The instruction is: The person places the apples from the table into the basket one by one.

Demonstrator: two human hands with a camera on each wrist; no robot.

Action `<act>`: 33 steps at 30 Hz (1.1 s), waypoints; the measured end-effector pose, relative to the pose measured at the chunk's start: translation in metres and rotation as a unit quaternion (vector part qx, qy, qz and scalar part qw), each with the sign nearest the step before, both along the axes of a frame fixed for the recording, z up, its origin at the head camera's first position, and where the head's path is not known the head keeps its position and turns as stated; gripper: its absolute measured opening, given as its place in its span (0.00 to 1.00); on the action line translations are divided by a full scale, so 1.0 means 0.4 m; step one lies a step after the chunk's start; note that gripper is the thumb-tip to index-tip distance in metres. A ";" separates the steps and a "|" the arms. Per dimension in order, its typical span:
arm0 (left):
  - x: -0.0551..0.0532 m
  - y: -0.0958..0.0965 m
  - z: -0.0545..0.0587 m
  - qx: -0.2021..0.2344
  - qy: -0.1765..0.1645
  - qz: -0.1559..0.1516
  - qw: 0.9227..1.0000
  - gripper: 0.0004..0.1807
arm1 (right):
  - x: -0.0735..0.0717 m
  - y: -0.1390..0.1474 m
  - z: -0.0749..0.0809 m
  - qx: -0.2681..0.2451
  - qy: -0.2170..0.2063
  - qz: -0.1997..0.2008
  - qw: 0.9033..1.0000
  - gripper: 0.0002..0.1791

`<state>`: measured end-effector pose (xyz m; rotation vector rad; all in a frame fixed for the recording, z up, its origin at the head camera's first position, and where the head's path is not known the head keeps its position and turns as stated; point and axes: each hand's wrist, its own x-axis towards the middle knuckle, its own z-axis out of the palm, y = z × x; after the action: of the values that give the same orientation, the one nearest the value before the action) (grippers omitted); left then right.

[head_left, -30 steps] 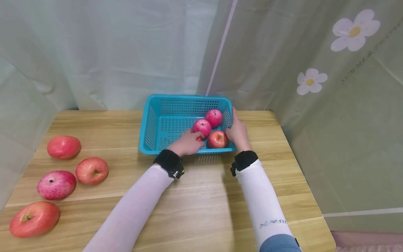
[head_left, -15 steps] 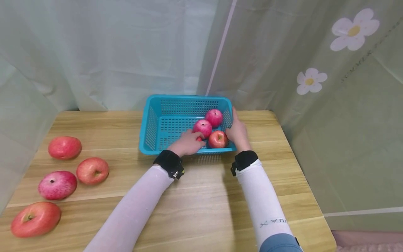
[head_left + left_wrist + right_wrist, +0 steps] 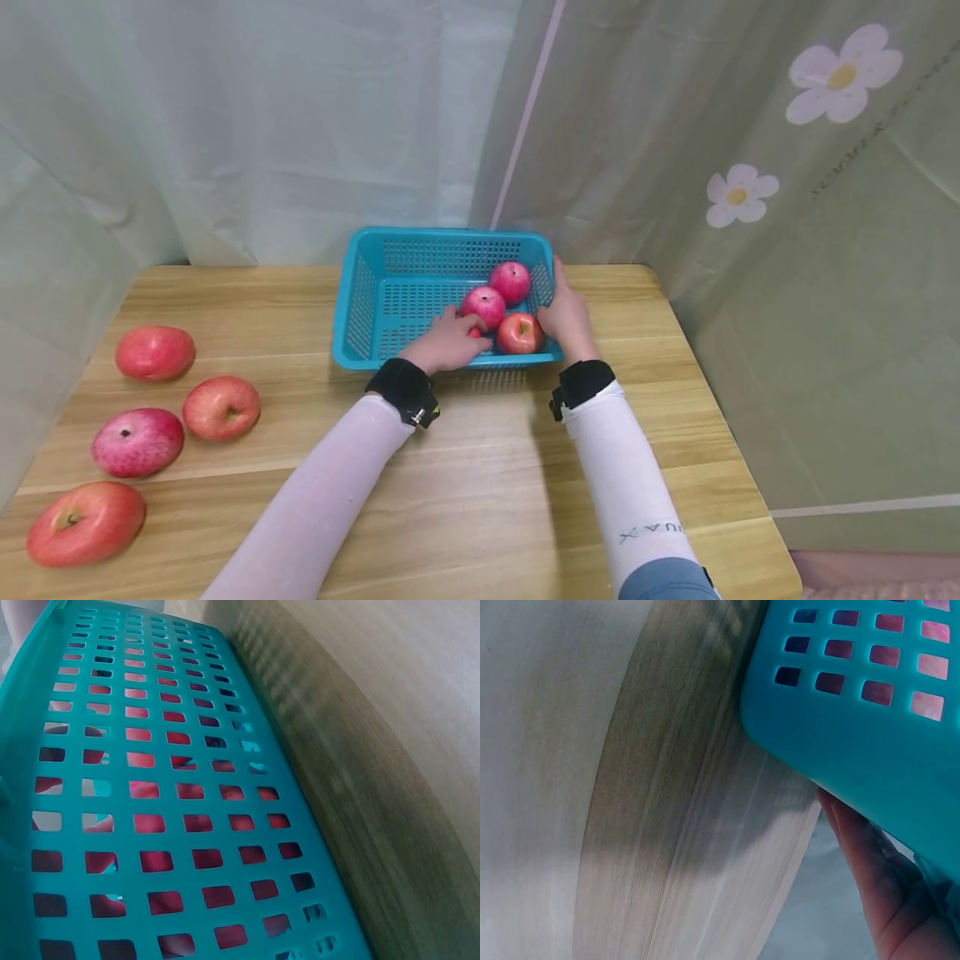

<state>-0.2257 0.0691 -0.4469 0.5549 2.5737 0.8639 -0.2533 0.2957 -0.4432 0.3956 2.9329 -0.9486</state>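
Observation:
A blue plastic basket stands at the back of the table. Inside its front right part my left hand curls its fingers over a red apple, mostly hidden beneath them. Two pink apples, a nearer one and a farther one, lie beyond it, and a red-orange apple sits to its right. My right hand grips the basket's right wall, thumb inside; in the right wrist view its fingers touch the wall outside. Only the perforated basket wall fills the left wrist view, red showing through the holes.
On the left of the wooden table lie several apples: a red one at the back, a red one, a pink one and a large red one in front. A curtain hangs behind the basket.

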 end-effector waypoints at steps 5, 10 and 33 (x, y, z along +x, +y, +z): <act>-0.001 -0.001 -0.001 0.000 0.002 -0.001 1.000 0.25 | -0.001 0.000 0.001 0.001 -0.001 0.000 1.000 0.53; 0.002 -0.001 0.003 0.001 0.007 0.000 1.000 0.26 | 0.002 -0.001 0.005 -0.007 0.000 0.001 1.000 0.53; 0.041 -0.040 0.039 0.092 0.254 -0.084 0.959 0.15 | 0.014 0.004 0.004 0.005 0.020 0.020 1.000 0.54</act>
<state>-0.2094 0.0532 -0.4313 1.1660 2.8435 1.0139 -0.2478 0.2975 -0.4416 0.3215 2.9701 -0.9470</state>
